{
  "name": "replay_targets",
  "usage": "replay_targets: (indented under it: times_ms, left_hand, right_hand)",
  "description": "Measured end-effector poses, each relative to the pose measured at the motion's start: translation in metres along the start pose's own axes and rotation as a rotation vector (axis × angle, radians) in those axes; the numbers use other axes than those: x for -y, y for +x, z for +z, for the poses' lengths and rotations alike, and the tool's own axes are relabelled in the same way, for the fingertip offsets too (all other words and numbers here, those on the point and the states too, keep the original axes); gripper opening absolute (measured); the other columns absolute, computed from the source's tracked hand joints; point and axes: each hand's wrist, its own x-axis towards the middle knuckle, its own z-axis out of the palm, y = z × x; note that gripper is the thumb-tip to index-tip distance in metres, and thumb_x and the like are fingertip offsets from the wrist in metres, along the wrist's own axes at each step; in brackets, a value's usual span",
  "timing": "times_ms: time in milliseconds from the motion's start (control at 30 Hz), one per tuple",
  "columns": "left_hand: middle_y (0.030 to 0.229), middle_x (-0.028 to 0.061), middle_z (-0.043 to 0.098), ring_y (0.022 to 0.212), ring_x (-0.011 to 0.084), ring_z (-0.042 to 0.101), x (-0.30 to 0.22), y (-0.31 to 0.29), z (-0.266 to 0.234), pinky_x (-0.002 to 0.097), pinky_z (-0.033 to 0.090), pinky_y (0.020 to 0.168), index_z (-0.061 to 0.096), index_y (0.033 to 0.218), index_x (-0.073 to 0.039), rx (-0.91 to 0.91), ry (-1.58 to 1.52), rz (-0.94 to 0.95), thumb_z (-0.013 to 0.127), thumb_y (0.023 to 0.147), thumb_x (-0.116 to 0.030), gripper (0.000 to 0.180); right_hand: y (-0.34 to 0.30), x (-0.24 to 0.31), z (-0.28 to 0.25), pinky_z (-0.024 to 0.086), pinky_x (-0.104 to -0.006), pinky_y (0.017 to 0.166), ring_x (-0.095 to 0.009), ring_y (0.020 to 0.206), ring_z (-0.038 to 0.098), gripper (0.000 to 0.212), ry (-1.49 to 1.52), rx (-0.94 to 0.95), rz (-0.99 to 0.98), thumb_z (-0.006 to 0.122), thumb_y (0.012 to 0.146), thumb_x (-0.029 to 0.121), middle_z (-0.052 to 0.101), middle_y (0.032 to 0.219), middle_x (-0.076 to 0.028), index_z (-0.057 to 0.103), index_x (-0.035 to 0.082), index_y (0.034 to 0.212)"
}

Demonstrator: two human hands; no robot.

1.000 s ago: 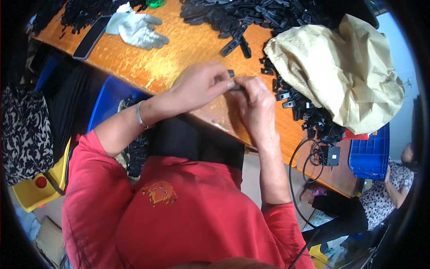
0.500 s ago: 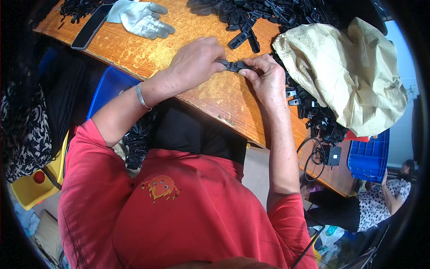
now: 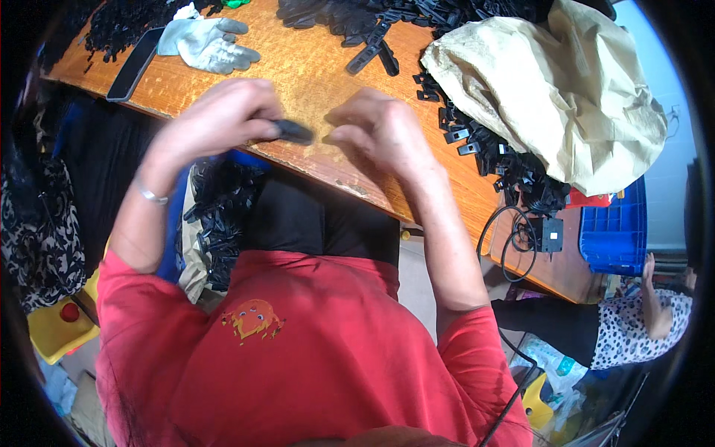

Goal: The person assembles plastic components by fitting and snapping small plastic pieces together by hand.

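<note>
My left hand (image 3: pixel 231 112) is closed, pinching one end of a black plastic clip-like part (image 3: pixel 295 132) above the table near its front edge. The part is smeared by motion, so its details do not show. To the right, my right hand (image 3: pixel 387 132) hovers over the wood, thumb and fingers apart, with nothing visible between them. Two long black clip-like pieces (image 3: pixel 369 49) lie crossed beyond the hands, beside a big heap of similar black parts (image 3: pixel 328 16) at the far side.
On the wooden table (image 3: pixel 298 56) lie a grey-white work glove (image 3: pixel 205 45) and a dark phone (image 3: pixel 136 65). A beige sack (image 3: pixel 544 97) covers the right side, next to small black parts (image 3: pixel 495 160). Under the left edge, a bag holds black pieces (image 3: pixel 223 216). Another person (image 3: pixel 640 328) stands at far right by a blue crate (image 3: pixel 614 231).
Both hands gripped the black part before; now my right hand has let go. My left hand has carried the part left and toward me. The whole view has shifted slightly.
</note>
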Motion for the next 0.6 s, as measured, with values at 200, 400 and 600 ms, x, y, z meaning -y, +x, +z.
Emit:
replay_targets:
  times_ms: [200,400,600]
  left_hand:
    - [0.093,0.0069,0.067,0.091,0.0177,0.066,0.011,0.015,-0.014,0.0357,0.056,0.083,0.073,0.12,0.0,-0.224,-0.136,-0.03,0.075,0.096,-0.009,0.025]
    - [0.108,0.0202,0.072,0.104,0.0364,0.072,-0.026,0.131,0.047,0.0463,0.058,0.092,0.071,0.114,0.001,-0.456,0.073,0.074,0.082,0.094,-0.025,0.034]
    - [0.102,0.0192,0.07,0.109,0.0421,0.067,-0.013,0.16,0.065,0.0512,0.055,0.095,0.068,0.104,-0.001,-0.465,0.149,-0.046,0.085,0.089,-0.023,0.032]
  right_hand:
    - [-0.018,-0.048,-0.049,0.058,-0.0462,0.092,-0.035,0.107,0.071,0.025,-0.646,-0.235,0.357,0.081,0.087,0.012,0.074,0.107,-0.015,0.084,0.011,0.111]
    - [-0.018,-0.071,-0.039,0.056,-0.0478,0.094,-0.035,0.107,0.069,0.022,-0.695,-0.206,0.353,0.076,0.089,0.008,0.073,0.105,-0.016,0.083,0.01,0.11]
    - [-0.018,-0.045,-0.038,0.057,-0.0483,0.084,-0.039,0.092,0.07,0.015,-0.478,-0.3,0.234,0.079,0.087,0.007,0.069,0.095,-0.019,0.078,0.005,0.102]
